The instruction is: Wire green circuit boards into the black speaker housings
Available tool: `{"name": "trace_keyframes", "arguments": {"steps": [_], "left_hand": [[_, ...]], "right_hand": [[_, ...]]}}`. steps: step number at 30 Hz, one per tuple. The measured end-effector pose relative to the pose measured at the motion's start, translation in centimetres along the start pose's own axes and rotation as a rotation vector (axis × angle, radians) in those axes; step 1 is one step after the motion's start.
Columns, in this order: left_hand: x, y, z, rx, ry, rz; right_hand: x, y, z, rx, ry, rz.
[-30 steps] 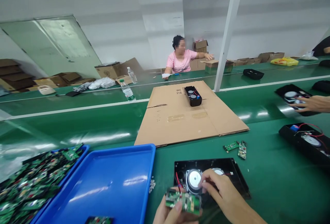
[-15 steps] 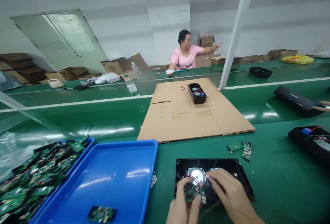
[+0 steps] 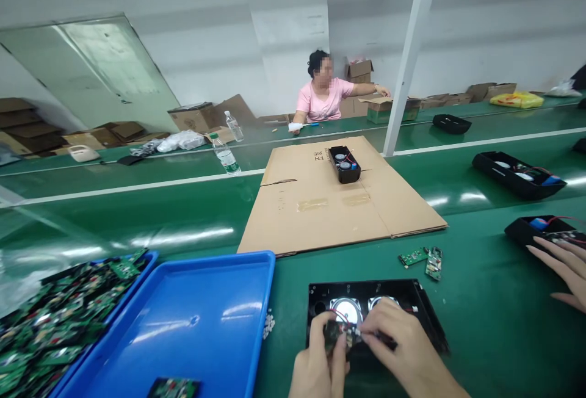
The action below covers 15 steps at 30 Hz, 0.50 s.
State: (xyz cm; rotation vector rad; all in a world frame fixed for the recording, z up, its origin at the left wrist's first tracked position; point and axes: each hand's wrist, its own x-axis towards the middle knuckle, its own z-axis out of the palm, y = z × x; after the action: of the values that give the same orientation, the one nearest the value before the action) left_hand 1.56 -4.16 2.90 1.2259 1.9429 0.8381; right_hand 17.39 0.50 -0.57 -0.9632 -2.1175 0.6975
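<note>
My left hand pinches a small green circuit board between thumb and fingers, over a black speaker housing. Thin red and dark wires run from the housing to the board. At the board's right edge, my right hand is closed on a small wire plug, partly hidden by the fingertips. Two silver round speakers sit in the housing, the left speaker showing more than the right one. Behind the housing, two loose boards lie on the green table.
A blue tray with one board is at left, beside a heaped tray of boards. Flat cardboard bears another speaker housing. A co-worker's hand touches a housing at right. A person sits opposite.
My right hand has brought the wire plug down to the board, which now tilts flatter. At right, a housing now rests open side up on the belt, and a co-worker's hand has reached the nearer housing.
</note>
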Motion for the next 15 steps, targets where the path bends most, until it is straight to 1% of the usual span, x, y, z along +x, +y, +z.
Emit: {"name": "trace_keyframes", "arguments": {"steps": [3, 6, 9, 12, 14, 15], "left_hand": [[0.2, 0.1, 0.4, 0.02, 0.004, -0.005], [0.4, -0.1, 0.5, 0.054, -0.021, -0.011], [0.7, -0.5, 0.7, 0.137, -0.056, -0.032], [0.9, -0.9, 1.0, 0.224, -0.1, -0.066], [1.1, -0.9, 1.2, 0.275, -0.124, -0.076], [1.2, -0.9, 1.2, 0.295, -0.13, -0.077]], "right_hand": [[-0.1, -0.3, 0.3, -0.215, 0.021, -0.159], [0.0, -0.5, 0.3, -0.352, 0.066, -0.342], [0.3, -0.6, -0.1, -0.507, 0.12, -0.501], [0.5, -0.7, 0.0, -0.638, 0.152, -0.597], [0.3, -0.7, 0.5, -0.662, 0.189, -0.6], [0.2, -0.6, 0.8, -0.655, 0.208, -0.575]]}}
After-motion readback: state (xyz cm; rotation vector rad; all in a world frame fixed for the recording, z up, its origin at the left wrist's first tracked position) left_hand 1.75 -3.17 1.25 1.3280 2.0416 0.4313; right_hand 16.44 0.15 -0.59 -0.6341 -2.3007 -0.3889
